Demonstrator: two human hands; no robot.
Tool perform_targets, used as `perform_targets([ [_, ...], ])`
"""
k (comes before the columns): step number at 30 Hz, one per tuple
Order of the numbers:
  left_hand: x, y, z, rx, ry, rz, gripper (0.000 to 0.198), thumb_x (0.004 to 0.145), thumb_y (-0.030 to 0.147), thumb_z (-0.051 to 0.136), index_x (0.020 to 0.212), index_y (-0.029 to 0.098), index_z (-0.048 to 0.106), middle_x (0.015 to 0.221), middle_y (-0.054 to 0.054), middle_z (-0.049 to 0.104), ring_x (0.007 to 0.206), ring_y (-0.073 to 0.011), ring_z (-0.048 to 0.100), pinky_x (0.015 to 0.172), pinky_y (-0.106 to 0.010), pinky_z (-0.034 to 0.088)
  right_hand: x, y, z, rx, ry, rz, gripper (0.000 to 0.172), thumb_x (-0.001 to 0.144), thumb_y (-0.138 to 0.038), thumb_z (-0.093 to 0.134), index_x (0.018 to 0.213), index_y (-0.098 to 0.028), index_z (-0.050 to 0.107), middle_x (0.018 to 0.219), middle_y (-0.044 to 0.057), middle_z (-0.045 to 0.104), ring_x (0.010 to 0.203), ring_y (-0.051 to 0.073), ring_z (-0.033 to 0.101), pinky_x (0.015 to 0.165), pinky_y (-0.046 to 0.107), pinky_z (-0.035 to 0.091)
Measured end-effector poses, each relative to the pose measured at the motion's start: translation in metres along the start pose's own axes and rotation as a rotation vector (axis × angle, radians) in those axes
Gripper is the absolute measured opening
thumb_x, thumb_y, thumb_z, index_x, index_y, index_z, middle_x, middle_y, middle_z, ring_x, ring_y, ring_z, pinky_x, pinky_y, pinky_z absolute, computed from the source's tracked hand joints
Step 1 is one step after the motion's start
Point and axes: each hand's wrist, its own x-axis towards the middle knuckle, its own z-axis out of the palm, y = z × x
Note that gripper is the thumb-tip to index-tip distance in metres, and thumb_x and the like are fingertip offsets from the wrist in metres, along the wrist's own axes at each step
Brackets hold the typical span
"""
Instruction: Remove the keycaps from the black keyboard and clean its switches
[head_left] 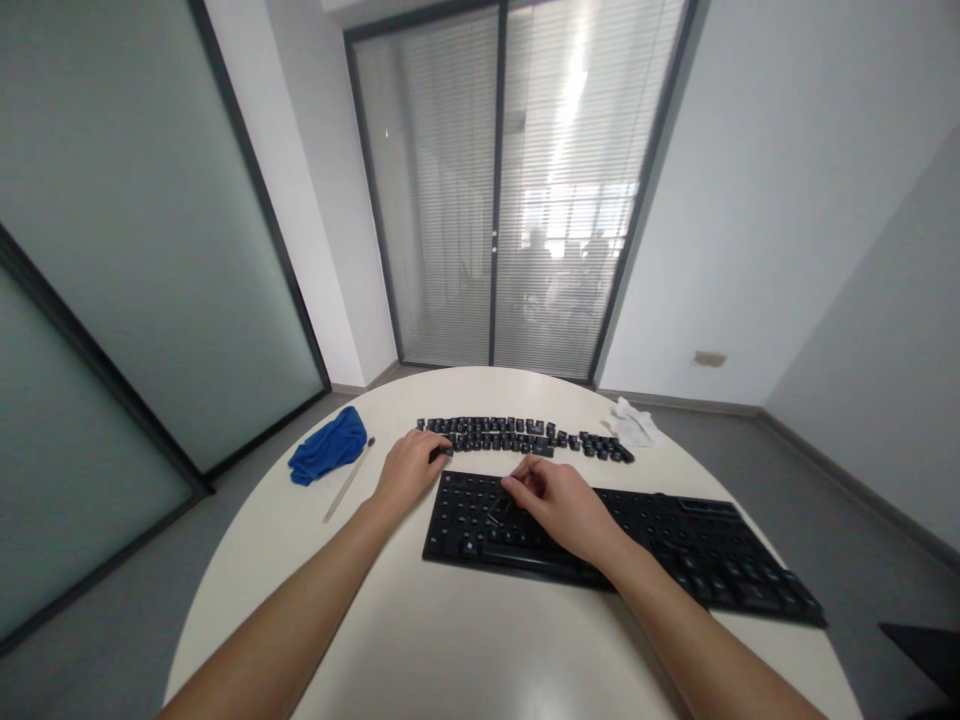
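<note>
A black keyboard [712, 550] lies on the round white table [450, 640], with most keycaps gone from its left part. Loose black keycaps [517, 436] lie in rows just behind it. My left hand [409, 470] rests at the left end of those rows, fingers curled on a black keycap. Over the stripped left part of the keyboard, my right hand [559, 505] is pinched shut on a small thin tool whose tip touches the board.
A blue cloth [328, 446] and a thin stick [348, 481] lie at the table's left. A crumpled white tissue [631, 423] sits at the back right. Glass partitions and blinds stand behind the table.
</note>
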Motion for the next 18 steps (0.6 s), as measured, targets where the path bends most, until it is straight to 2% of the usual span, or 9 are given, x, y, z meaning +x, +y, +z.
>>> perform_targets([
  [8,-0.005,-0.014,0.008,-0.013,0.022,0.014,0.014,0.085,0.021,0.066,0.097,0.024,0.071,0.101,-0.004,0.072,0.099,-0.0258,0.059,0.088,-0.040,0.043,-0.001,0.001,-0.001,-0.026,-0.004,0.011,0.025,0.089,-0.043,0.059,0.077,-0.021,0.064,0.062,0.001,0.065,0.056,0.017,0.057,0.053,0.027,0.037],
  [18,-0.005,-0.016,0.012,-0.006,-0.004,0.007,0.015,0.084,0.019,0.066,0.097,0.024,0.071,0.100,-0.004,0.072,0.100,-0.0254,0.059,0.088,-0.041,0.044,-0.002,0.001,-0.002,0.021,0.010,0.020,0.027,0.092,-0.044,0.055,0.081,-0.021,0.064,0.066,0.002,0.067,0.058,0.018,0.060,0.056,0.028,0.040],
])
